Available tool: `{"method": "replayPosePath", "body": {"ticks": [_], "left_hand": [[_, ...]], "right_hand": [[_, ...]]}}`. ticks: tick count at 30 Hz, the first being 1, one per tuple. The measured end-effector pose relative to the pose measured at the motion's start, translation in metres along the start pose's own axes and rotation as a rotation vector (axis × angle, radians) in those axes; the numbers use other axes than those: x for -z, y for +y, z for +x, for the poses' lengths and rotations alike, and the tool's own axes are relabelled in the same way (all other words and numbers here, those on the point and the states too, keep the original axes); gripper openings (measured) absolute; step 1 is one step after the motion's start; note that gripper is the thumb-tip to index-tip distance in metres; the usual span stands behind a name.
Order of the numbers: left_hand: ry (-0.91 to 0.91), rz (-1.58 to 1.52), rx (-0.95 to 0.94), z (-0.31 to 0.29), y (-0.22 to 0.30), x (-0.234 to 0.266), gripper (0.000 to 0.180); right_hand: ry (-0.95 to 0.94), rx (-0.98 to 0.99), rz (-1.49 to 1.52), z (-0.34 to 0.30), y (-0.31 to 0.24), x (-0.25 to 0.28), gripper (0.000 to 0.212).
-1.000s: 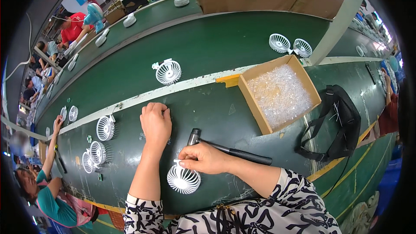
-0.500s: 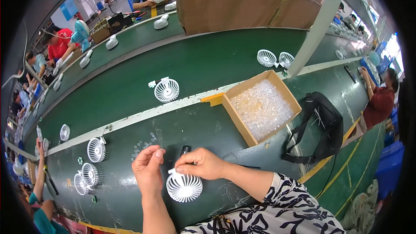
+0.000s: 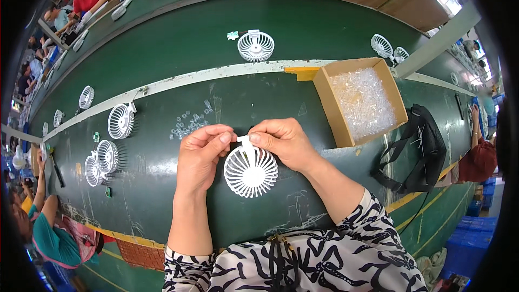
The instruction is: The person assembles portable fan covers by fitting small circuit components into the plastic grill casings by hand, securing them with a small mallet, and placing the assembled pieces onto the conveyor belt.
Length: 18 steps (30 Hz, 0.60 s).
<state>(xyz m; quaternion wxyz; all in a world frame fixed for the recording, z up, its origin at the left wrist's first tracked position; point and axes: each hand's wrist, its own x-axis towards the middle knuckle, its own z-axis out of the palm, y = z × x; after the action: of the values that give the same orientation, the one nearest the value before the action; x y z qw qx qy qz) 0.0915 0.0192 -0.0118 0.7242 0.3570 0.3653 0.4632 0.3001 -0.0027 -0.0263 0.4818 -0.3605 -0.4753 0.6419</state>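
Note:
A round white fan grille point(image 3: 251, 172) with slotted ribs hangs from my right hand point(image 3: 286, 143), whose thumb and fingers pinch its short neck. My left hand point(image 3: 203, 157) is closed in a pinch at the left end of that neck. Whatever sits between its fingertips is too small to make out. Just beyond my left hand, several small clear plastic pieces point(image 3: 189, 125) lie scattered on the dark green bench point(image 3: 162, 200). A black object behind the neck is mostly hidden by my hands.
A cardboard box point(image 3: 339, 121) of clear pieces stands at right, beside a black bag point(image 3: 419, 151). More white grilles point(image 3: 107, 157) and small green circuit boards point(image 3: 108, 192) lie at left. Beyond a pale rail, a green belt point(image 3: 178, 43) carries another grille point(image 3: 255, 46). Co-workers sit around.
My left hand has come to the grille's neck and now meets my right hand there; before, it was apart. The view has tilted down, and the grille on the belt has shifted right.

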Motion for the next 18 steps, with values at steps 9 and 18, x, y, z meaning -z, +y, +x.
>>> {"method": "replayPosePath", "body": {"ticks": [9, 18], "left_hand": [[-0.088, 0.069, 0.023, -0.0068, 0.0007, 0.0015, 0.017], [-0.046, 0.293, -0.134, -0.0086, 0.0035, -0.0048, 0.014]], "right_hand": [[0.005, 0.012, -0.025, -0.0043, -0.0012, -0.0027, 0.019], [0.028, -0.003, -0.092, -0.0006, -0.0030, -0.0040, 0.018]]}}
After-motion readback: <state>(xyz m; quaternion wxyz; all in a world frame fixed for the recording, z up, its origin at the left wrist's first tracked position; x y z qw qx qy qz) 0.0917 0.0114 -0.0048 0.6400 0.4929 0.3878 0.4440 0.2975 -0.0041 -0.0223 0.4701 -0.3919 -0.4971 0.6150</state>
